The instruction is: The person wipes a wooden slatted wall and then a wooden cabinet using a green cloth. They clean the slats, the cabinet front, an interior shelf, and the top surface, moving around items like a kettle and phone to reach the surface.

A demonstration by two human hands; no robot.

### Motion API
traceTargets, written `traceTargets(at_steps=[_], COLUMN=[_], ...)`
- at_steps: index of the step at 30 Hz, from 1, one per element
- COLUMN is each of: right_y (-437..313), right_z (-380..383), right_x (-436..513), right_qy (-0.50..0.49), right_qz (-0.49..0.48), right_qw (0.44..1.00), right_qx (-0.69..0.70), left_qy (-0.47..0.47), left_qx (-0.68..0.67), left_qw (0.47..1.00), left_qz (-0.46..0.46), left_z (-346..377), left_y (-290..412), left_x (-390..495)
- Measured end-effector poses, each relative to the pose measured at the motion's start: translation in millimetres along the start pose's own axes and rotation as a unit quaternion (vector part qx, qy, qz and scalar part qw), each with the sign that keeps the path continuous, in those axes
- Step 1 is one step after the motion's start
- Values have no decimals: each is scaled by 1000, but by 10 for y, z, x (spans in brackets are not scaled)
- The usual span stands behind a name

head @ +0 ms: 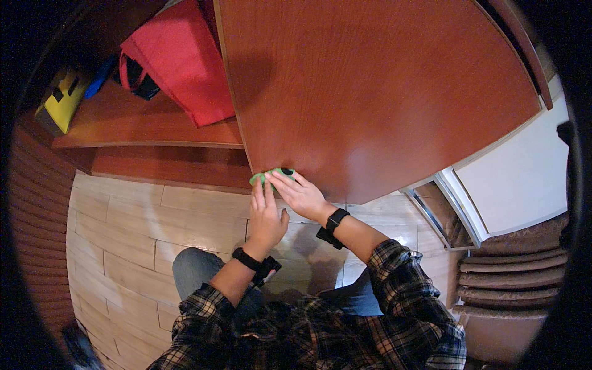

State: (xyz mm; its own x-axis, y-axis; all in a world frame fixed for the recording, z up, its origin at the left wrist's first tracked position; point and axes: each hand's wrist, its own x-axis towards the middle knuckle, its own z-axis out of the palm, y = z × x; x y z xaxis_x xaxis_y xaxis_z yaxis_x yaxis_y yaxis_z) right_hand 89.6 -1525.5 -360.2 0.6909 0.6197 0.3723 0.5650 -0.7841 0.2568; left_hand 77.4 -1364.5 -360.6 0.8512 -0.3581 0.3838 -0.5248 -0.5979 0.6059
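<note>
My left hand (268, 219) reaches up with its fingertips on a crumpled green cloth (256, 177). From the other side, my right hand (303, 196) lies over the same cloth, its fingers close together. A small dark round patch (287, 171) shows at the cloth's upper right; what it is I cannot tell. The cloth rests against the lower left corner of a large reddish-brown wood panel (379, 101). Part of the cloth is hidden under my fingers.
Left of the panel, a wooden shelf (152, 132) holds a red bag (180, 64) with handles, a yellow object (67, 99) and a blue object (99, 78). At right are a white panel (513, 171) with a metal frame and stacked brown cushions (511, 280). Below is a light plank-patterned floor (129, 231).
</note>
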Motion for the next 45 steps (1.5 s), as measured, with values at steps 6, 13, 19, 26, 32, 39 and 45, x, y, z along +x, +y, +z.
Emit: traceTargets(at_steps=[6, 13, 19, 26, 32, 39, 45], right_y=[66, 267, 89, 184, 395, 169, 320], right_z=[-279, -955, -773, -855, -1070, -473, -644], right_x=[-61, 466, 160, -293, -454, -1085, -1325], right_qy=[18, 243, 266, 268, 351, 240, 229], right_qz=[26, 105, 143, 246, 305, 375, 449], right_qw=[999, 964, 953, 931, 885, 895, 863], right_qx=[17, 3, 19, 9, -28, 15, -21], left_qy=[-38, 137, 73, 25, 69, -187, -183], left_qx=[-96, -14, 12, 37, 61, 142, 89], left_qw=[995, 983, 976, 972, 939, 914, 903], left_qz=[-16, 119, 205, 231, 333, 331, 378], left_z=[84, -577, -352, -23, 53, 477, 627], left_y=[149, 526, 441, 681, 990, 742, 1081], left_x=[87, 553, 417, 430, 740, 446, 570])
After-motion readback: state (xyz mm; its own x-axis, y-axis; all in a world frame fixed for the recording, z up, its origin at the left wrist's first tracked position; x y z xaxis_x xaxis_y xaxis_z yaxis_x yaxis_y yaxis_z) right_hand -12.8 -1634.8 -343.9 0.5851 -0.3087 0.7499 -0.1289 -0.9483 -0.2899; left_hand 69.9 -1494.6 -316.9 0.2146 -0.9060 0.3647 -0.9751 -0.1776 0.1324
